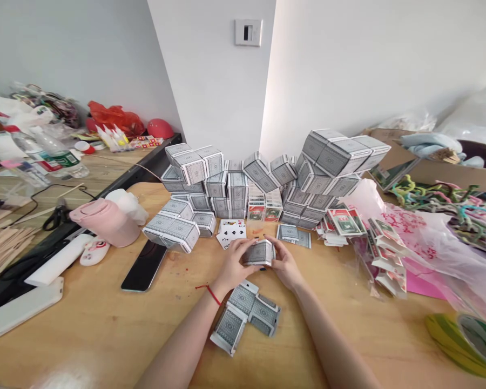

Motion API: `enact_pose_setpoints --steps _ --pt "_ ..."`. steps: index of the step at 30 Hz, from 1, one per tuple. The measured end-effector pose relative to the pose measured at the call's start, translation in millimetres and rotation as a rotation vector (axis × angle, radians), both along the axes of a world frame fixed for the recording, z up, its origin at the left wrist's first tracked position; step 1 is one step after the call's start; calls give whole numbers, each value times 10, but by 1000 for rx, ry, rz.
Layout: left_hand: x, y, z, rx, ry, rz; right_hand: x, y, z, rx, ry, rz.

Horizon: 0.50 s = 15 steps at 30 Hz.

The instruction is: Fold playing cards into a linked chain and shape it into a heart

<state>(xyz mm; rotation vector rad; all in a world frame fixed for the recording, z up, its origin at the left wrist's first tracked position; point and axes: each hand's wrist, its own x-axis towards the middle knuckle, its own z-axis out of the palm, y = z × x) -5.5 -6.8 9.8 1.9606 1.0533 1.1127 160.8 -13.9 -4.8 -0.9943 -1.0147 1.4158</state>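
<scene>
Between my two hands is a small box folded from playing cards [258,253], its grey patterned backs facing out. My left hand [234,263] is closed round its left side, and my right hand [287,263] grips the right side with bent fingers. Just below, several folded playing cards [243,299] lie face down on the wooden table [178,335]. Beyond my left hand are face-up playing cards [231,232], a spade card among them. More flat cards [294,235] lie behind my right hand.
Stacked card boxes [237,189] stand across the back, with a taller pile [340,154] at right. On the left are a phone [144,266], a pink bottle [107,220] and a white power bank [26,308]. Card packs [344,220], a plastic bag [433,232] and tape [465,343] lie right.
</scene>
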Motion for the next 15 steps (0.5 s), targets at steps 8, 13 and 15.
enact_pose_setpoints --steps 8,13,15 --pt "-21 -9 -44 11 -82 118 6 24 -63 -23 25 -68" --pt "-19 -29 -76 -11 -147 110 3 32 -58 -111 144 -19" --pt "-20 -25 -106 -9 -131 136 6 37 -33 -123 192 -4"
